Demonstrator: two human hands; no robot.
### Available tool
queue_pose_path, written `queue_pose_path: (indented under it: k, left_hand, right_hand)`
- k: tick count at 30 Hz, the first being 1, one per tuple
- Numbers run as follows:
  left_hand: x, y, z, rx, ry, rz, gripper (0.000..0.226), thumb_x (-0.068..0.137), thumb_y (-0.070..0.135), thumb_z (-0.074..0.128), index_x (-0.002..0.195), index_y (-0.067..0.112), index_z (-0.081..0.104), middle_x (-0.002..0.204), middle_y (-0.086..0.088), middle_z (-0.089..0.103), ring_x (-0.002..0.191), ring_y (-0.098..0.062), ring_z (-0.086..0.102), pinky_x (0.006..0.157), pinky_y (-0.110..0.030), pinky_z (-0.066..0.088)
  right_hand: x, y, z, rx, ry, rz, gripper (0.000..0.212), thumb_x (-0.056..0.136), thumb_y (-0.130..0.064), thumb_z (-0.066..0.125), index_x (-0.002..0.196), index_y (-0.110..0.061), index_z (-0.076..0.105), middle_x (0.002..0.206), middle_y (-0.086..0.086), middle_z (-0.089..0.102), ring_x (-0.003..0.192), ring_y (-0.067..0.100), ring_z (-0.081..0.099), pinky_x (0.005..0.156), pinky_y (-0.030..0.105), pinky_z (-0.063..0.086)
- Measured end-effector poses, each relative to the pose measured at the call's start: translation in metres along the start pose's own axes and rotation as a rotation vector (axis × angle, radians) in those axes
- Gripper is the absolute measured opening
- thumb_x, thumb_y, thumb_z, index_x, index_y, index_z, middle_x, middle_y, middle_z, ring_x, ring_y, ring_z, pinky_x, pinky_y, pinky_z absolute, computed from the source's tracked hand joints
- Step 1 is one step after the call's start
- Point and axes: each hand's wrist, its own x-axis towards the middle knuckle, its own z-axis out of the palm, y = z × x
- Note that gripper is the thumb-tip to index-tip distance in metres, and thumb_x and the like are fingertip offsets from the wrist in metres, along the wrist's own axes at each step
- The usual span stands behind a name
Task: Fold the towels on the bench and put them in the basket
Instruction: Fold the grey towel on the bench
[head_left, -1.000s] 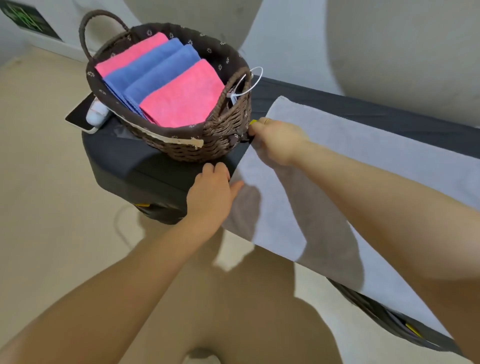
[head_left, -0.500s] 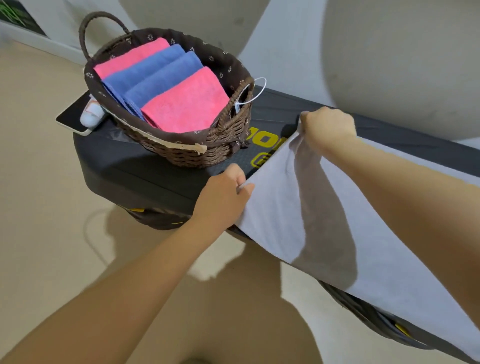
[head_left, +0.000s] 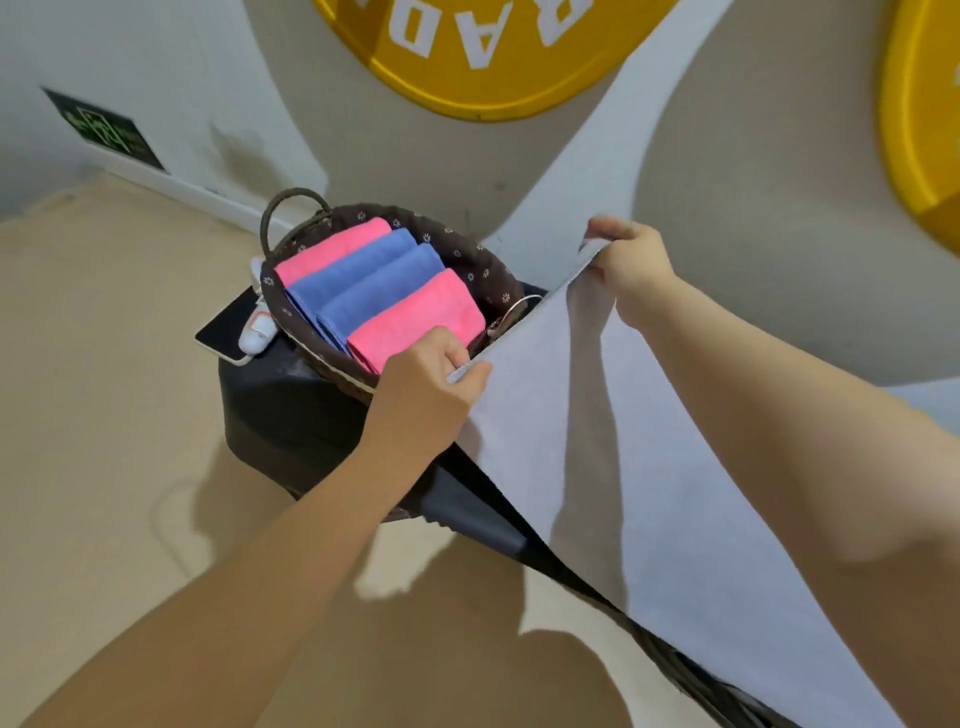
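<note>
Hands are pinching the grey towel (head_left: 649, 467): left hand (head_left: 426, 395) and right hand (head_left: 631, 265) each gripping a corner, lifting its end above the bench (head_left: 291, 415) beside the basket (head_left: 483, 260), probably for folding.

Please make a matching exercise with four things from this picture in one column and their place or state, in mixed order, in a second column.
1. white towel
2. basket
3. phone
4. left hand

A. lies flat left of the basket
B. grips a towel corner
C. lifted by two corners
D. holds pink and blue folded towels

Pairs: 1-C, 2-D, 3-A, 4-B
</note>
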Motion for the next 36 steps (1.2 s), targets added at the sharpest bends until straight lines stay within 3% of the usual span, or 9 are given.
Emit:
queue_pose_path:
  k: [2, 5, 7, 13, 18, 21, 25, 30, 36]
  left_hand:
    - [0.006, 0.008, -0.013, 0.015, 0.046, 0.080, 0.035, 0.083, 0.012, 0.063, 0.058, 0.018, 0.038, 0.049, 0.005, 0.036, 0.048, 0.001, 0.043, 0.050, -0.010, 0.033]
    - [0.012, 0.017, -0.030, 0.030, 0.099, 0.147, 0.040, 0.082, 0.010, 0.064, 0.056, 0.020, 0.035, 0.049, 0.007, 0.034, 0.049, 0.001, 0.043, 0.050, -0.010, 0.032]
    - [0.013, 0.022, -0.033, 0.014, 0.101, 0.159, 0.042, 0.081, 0.008, 0.064, 0.054, 0.021, 0.034, 0.048, 0.007, 0.032, 0.048, 0.000, 0.042, 0.049, -0.010, 0.031]
    - [-0.010, 0.026, 0.021, 0.063, -0.228, 0.089, 0.031, 0.081, 0.016, 0.063, 0.060, 0.020, 0.040, 0.049, 0.003, 0.039, 0.043, -0.008, 0.041, 0.044, -0.014, 0.033]
    - [-0.031, 0.021, 0.085, 0.188, -0.444, 0.039, 0.023, 0.076, 0.037, 0.056, 0.062, 0.028, 0.041, 0.062, 0.004, 0.047, 0.067, -0.028, 0.054, 0.061, -0.033, 0.049]
    - [-0.048, 0.023, 0.114, 0.182, -0.500, 0.048, 0.031, 0.083, 0.029, 0.059, 0.062, 0.024, 0.037, 0.059, 0.004, 0.041, 0.063, -0.023, 0.044, 0.049, -0.018, 0.036]
    - [-0.068, 0.037, 0.145, 0.198, -0.589, 0.129, 0.040, 0.077, 0.040, 0.061, 0.057, 0.022, 0.031, 0.051, 0.004, 0.031, 0.056, -0.020, 0.032, 0.057, -0.027, 0.029]
    - [-0.083, 0.065, 0.174, 0.170, -0.679, 0.237, 0.044, 0.084, 0.028, 0.060, 0.057, 0.021, 0.025, 0.049, 0.001, 0.020, 0.047, -0.015, 0.022, 0.047, -0.024, 0.017]
    - [-0.113, 0.075, 0.220, 0.237, -0.816, 0.252, 0.044, 0.086, 0.024, 0.056, 0.057, 0.021, 0.023, 0.045, 0.000, 0.033, 0.045, -0.010, 0.031, 0.043, -0.019, 0.023]
  right_hand:
    - [-0.005, -0.022, 0.010, 0.120, -0.076, 0.017, 0.046, 0.084, 0.016, 0.028, 0.111, -0.004, 0.058, 0.089, 0.001, 0.059, 0.075, 0.011, 0.058, 0.067, 0.018, 0.050]
    - [-0.012, -0.046, 0.019, 0.366, -0.194, 0.073, 0.024, 0.091, 0.001, 0.038, 0.088, -0.010, 0.059, 0.065, -0.003, 0.059, 0.045, 0.004, 0.054, 0.057, 0.017, 0.047]
    - [-0.011, -0.047, 0.018, 0.420, -0.220, 0.047, 0.015, 0.094, -0.008, 0.046, 0.094, -0.011, 0.060, 0.070, -0.004, 0.064, 0.056, 0.006, 0.059, 0.063, 0.019, 0.050]
    - [-0.013, 0.006, -0.035, 0.215, -0.018, 0.111, 0.028, 0.094, -0.010, 0.051, 0.121, -0.007, 0.057, 0.088, 0.002, 0.059, 0.071, 0.010, 0.056, 0.058, 0.018, 0.049]
    - [-0.015, 0.058, -0.104, 0.014, 0.114, 0.154, 0.039, 0.088, 0.012, 0.043, 0.122, -0.001, 0.056, 0.086, 0.007, 0.057, 0.071, 0.016, 0.054, 0.065, 0.018, 0.052]
    - [-0.019, 0.081, -0.137, -0.057, 0.132, 0.172, 0.050, 0.085, 0.017, 0.040, 0.128, -0.005, 0.053, 0.106, 0.009, 0.053, 0.089, 0.021, 0.050, 0.073, 0.027, 0.048]
    - [-0.030, 0.096, -0.177, -0.046, 0.153, 0.154, 0.052, 0.087, 0.014, 0.037, 0.133, -0.009, 0.047, 0.116, 0.000, 0.048, 0.079, 0.015, 0.054, 0.062, 0.018, 0.042]
    - [-0.035, 0.107, -0.231, -0.064, 0.255, 0.056, 0.048, 0.085, 0.014, 0.037, 0.125, -0.007, 0.052, 0.088, -0.003, 0.055, 0.061, 0.009, 0.053, 0.066, 0.024, 0.044]
    - [-0.038, 0.159, -0.275, -0.296, 0.266, 0.150, 0.047, 0.083, 0.010, 0.047, 0.124, -0.012, 0.054, 0.112, 0.004, 0.058, 0.098, 0.019, 0.055, 0.080, 0.026, 0.050]
